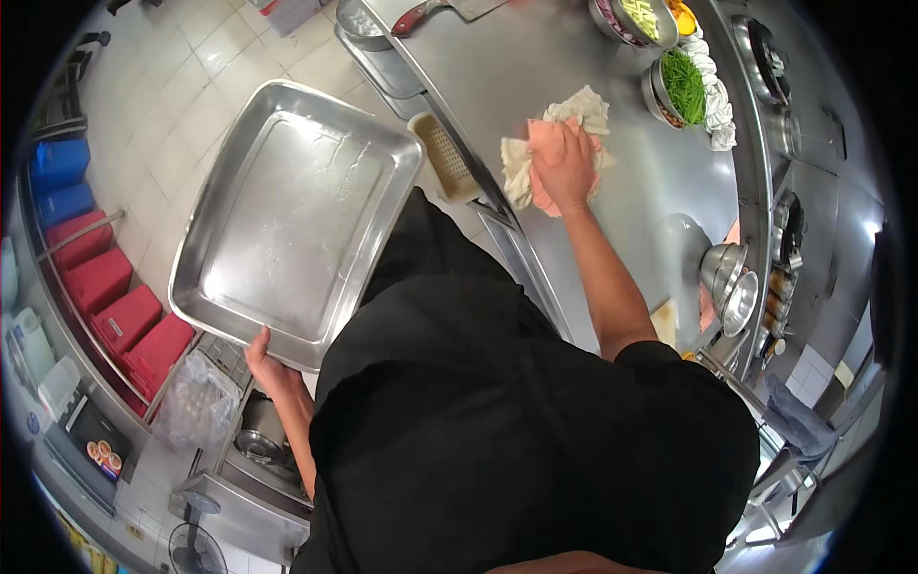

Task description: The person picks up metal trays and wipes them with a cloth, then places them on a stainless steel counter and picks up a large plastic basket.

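My left hand (pixel 276 369) grips the near rim of a large rectangular stainless steel tray (pixel 301 222), its thumb over the edge. The tray is held out over the floor, tilted, its inside facing up with wet streaks on the metal. On the stainless steel worktop (pixel 488 79) my right hand (pixel 566 168) presses down on a bunched pink cloth (pixel 545 143). Off-white cloths (pixel 582 107) stick out around and under the pink one. The fingers of my right hand are curled over the fabric.
A cleaver (pixel 423 16) with a reddish handle lies at the worktop's far edge. Bowls of cut green vegetables (pixel 683 86) and chopped pieces (pixel 640 16) stand near rolled white cloths (pixel 717 107). Metal bowls (pixel 739 301) rest at right. A perforated plastic basket (pixel 441 154) sits below the edge; red bins (pixel 125 316) stand left.
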